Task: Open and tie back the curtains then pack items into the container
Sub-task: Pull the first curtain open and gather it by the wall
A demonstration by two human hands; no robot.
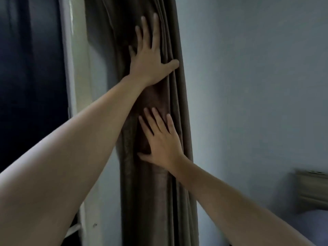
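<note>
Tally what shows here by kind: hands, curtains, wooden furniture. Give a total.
Hands: 2, left hand above, right hand below, both flat on the fabric
Curtains: 1, brown curtain, gathered
Wooden furniture: 1, wooden piece at the right edge
Total: 4

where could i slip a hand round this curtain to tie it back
Right of the curtain, bare wall runs down to the wooden furniture in the lower corner: the widest gap. Left, a narrower pale strip lies between the curtain and the window frame. The curtain's front is crowded: left hand pressed flat above, right hand below.
</note>
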